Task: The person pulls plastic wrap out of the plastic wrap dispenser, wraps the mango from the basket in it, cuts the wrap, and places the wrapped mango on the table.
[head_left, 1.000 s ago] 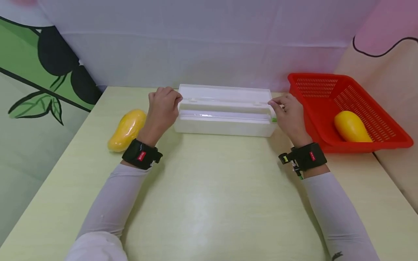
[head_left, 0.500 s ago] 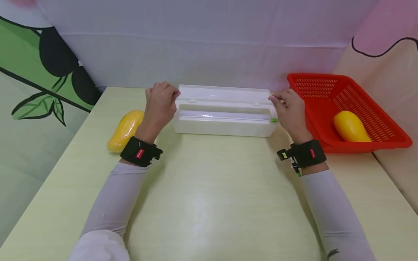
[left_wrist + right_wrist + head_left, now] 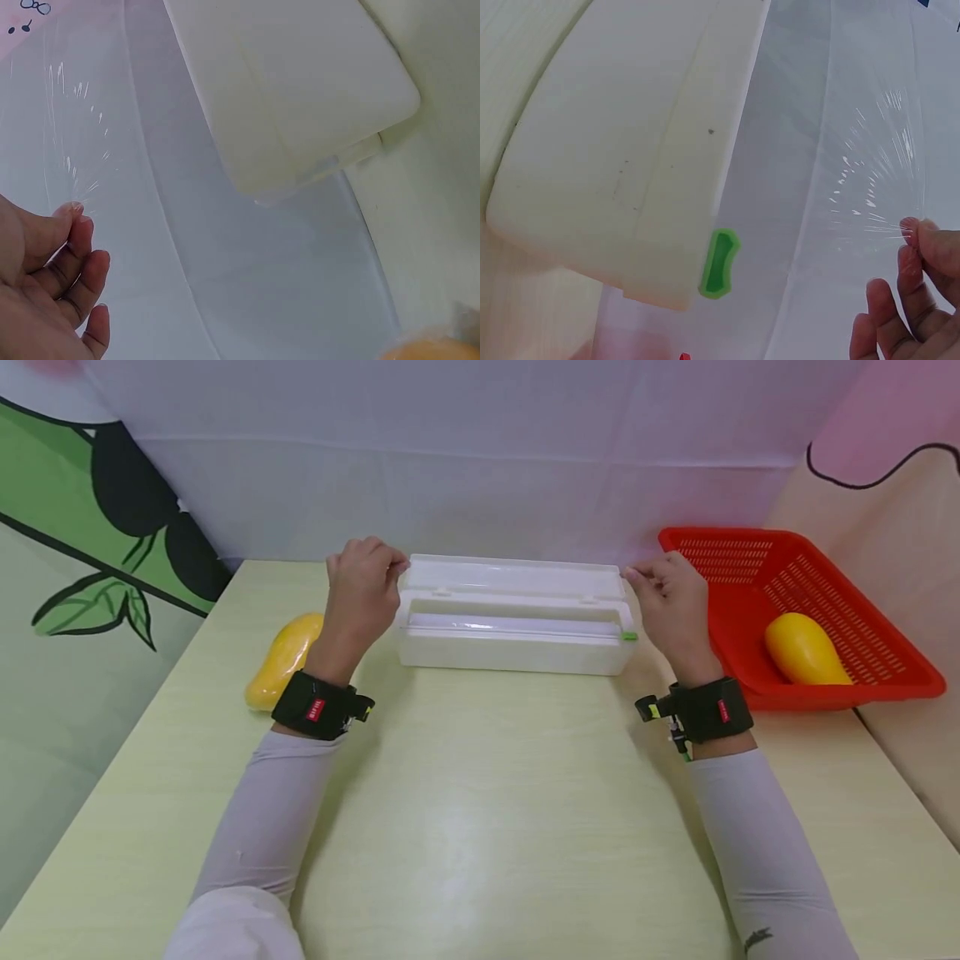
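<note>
Your left hand: thumb and forefinger pressed together, pinching a thin sheet of clear plastic film; other fingers loosely bent, off the film. Your right hand does the same at the film's opposite side. Creases fan out from both pinches; the sheet's middle is hard to make out from the head view.

Film sits above the pale table, by the long white plastic box, one hand near each end of it. Box lid tipped back; bright green plastic tab at your right end.

To your left, partly behind your wrist: an oblong yellow fruit in shiny wrap. To your right: a red slotted plastic basket with a smooth yellow fruit inside.
</note>
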A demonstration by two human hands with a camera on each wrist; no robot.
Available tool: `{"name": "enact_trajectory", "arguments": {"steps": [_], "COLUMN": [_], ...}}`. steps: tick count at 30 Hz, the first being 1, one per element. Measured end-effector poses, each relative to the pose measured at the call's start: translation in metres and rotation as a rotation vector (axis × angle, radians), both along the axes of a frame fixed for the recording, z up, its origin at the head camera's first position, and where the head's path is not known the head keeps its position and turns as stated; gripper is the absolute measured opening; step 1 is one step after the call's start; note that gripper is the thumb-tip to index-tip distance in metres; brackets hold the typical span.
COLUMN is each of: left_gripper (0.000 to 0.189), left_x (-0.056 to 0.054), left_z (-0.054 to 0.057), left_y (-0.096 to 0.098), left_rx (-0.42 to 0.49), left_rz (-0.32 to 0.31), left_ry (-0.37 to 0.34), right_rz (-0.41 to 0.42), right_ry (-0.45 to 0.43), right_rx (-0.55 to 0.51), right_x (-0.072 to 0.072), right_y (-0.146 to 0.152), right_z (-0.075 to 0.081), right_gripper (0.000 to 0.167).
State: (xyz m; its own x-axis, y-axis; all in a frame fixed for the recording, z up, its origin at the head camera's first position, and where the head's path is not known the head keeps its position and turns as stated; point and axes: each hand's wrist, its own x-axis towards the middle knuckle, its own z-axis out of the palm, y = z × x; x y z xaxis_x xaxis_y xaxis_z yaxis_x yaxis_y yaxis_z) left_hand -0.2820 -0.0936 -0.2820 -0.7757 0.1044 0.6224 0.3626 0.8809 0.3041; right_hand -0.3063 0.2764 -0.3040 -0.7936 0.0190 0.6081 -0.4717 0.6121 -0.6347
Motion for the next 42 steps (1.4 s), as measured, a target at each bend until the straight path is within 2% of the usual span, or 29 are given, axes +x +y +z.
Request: {"name": "enact_trajectory", "arguments": {"steps": [6,17,31,42], "left_gripper": [0.020,0.021,0.017,0.016], "left_x": [0.000,0.006,0.014,0.017], "left_z": [0.003,0.010,0.017,0.022], "left_y": [-0.002,0.000,0.003,0.006], "left_rx": [0.036,0.061,0.096,0.120], "left_rz": [0.000,-0.025,-0.050,-0.077], "left_ry": [0.004,0.031,0.110,0.165], "right_rz": [0.005,-0.003,0.013,0.014], "right_ry": [0.028,0.009,0.055,0.058], "right_rx": [0.000,-0.043,-0.080,-0.135], "right_x": [0.002,0.008,0.014,0.022], "right_y": [-0.001,0.000,0.002,0.002], "right_z": [0.007,0.014,0.019,0.026], "right_gripper": [0.026,0.027,0.025,0.025]}}
